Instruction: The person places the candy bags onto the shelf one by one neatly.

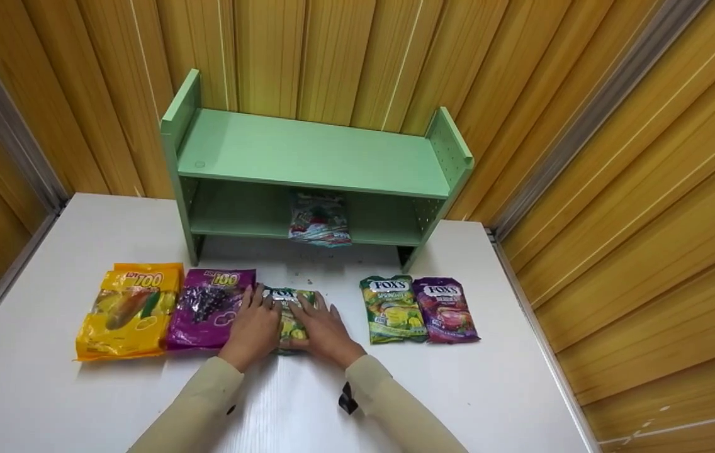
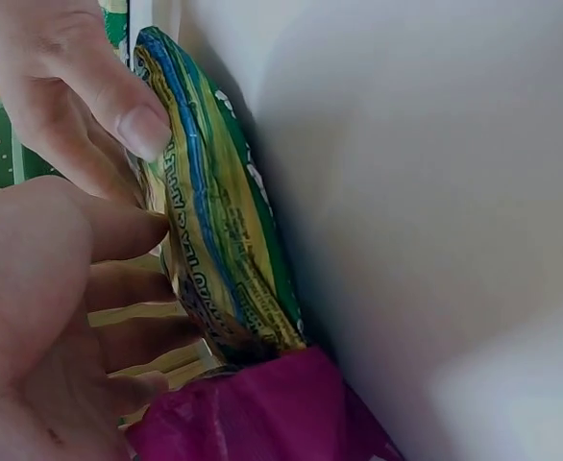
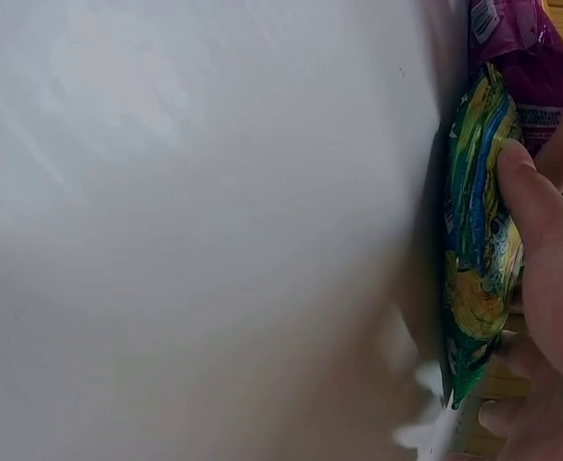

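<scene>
A green and yellow candy bag (image 1: 294,330), marked FOX'S, lies flat on the white table between both hands. My left hand (image 1: 253,333) rests over its left edge, its fingertips reaching beside the purple LOT 100 bag (image 1: 203,308). On the other side, my right hand (image 1: 326,330) lies over the bag's right part with fingers spread. In the right wrist view the right thumb (image 3: 526,187) presses on the bag's near edge. The left wrist view shows the left fingers (image 2: 133,288) loosely bent against the bag's upper face. The hands partly cover its front.
A yellow LOT 100 bag (image 1: 134,311) lies at far left. To the right are another green FOX'S bag (image 1: 392,311) and a purple FOX'S bag (image 1: 447,311). Behind stands a green shelf (image 1: 313,151) with a teal and red bag (image 1: 320,220) on its middle board.
</scene>
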### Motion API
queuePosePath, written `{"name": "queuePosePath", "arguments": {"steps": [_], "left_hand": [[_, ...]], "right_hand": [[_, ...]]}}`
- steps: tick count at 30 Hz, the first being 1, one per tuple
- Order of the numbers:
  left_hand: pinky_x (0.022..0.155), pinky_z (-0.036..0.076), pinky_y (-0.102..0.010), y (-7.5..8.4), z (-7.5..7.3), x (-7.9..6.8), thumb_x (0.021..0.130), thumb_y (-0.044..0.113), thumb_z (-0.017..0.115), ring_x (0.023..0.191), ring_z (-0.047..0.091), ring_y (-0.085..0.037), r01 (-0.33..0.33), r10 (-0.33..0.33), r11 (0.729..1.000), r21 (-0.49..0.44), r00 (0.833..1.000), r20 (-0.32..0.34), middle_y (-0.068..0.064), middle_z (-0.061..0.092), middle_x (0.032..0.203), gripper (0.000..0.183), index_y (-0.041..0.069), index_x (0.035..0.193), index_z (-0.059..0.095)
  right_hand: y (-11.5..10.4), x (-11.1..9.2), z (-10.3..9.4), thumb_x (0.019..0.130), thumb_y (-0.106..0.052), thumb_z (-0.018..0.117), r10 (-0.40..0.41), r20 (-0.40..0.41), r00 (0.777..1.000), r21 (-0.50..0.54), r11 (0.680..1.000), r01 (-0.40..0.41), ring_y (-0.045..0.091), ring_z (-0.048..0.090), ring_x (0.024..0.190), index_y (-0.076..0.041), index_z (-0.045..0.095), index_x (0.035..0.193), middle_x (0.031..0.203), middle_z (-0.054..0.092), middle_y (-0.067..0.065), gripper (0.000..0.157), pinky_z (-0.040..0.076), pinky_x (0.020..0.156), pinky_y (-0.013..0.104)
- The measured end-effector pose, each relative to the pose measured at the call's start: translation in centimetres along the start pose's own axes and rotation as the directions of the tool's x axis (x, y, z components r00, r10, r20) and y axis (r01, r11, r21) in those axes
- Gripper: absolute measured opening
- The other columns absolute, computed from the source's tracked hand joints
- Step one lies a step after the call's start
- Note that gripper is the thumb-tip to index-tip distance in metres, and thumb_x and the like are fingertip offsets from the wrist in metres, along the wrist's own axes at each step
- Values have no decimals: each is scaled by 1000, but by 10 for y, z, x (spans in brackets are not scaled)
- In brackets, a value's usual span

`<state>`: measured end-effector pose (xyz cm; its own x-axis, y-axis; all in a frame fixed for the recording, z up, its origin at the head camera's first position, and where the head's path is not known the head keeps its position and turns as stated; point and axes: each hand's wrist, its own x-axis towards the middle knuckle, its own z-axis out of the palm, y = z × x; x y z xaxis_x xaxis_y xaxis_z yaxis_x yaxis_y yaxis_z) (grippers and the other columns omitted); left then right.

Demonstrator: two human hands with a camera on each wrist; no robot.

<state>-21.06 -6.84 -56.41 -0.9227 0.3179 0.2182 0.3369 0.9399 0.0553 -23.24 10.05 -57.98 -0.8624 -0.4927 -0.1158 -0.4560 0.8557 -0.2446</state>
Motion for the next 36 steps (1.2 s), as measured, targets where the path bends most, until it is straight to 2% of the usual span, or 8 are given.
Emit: {"name": "queuePosePath", "arguments": {"steps": [9,19,26,29,32,36], "left_hand": [[118,22,-56,9,3,4,88,23,66,133,44,-44,-11,10,999,-44,1000,-4,-21,64,123,39,-2,117,65],[118,22,-54,20,7,11,92,25,62,133,45,-42,-15,17,998,-57,999,35,-19,61,130,41,0,124,62],[115,28,-54,30,9,13,92,24,62,132,46,-43,-25,29,995,-101,999,37,-21,59,131,42,-1,126,61],[115,29,-55,33,11,14,92,25,62,133,45,-42,-23,29,993,-116,998,49,-21,57,134,44,0,128,60],[114,30,-57,36,14,15,93,25,61,134,43,-43,-18,26,987,-157,998,51,-21,55,137,46,0,131,58],[112,33,-57,36,18,12,93,24,61,136,41,-44,6,5,963,-269,999,40,-23,50,142,48,0,135,55]], "right_hand": [[12,-5,-3,80,-68,58,16,22,1000,10,1000,-17,36,14,150,-29,28,153,163,20,-1,88,23,117,58],[30,-12,-10,82,-65,57,4,41,999,42,999,-6,36,11,150,-29,24,154,163,16,-2,87,22,117,59],[43,-16,-12,82,-63,59,3,38,999,11,1000,-3,39,15,149,-30,24,154,163,18,-1,86,25,115,60],[48,-17,-12,82,-60,61,17,44,999,30,999,-18,38,13,149,-29,25,154,163,17,-2,86,24,116,59],[52,-19,-13,82,-58,62,32,49,998,54,998,-35,37,12,150,-29,24,154,163,17,-1,86,23,117,58],[56,-24,-13,81,-60,62,73,45,996,135,988,-78,33,13,150,-29,23,154,163,16,1,89,22,118,56]]}}
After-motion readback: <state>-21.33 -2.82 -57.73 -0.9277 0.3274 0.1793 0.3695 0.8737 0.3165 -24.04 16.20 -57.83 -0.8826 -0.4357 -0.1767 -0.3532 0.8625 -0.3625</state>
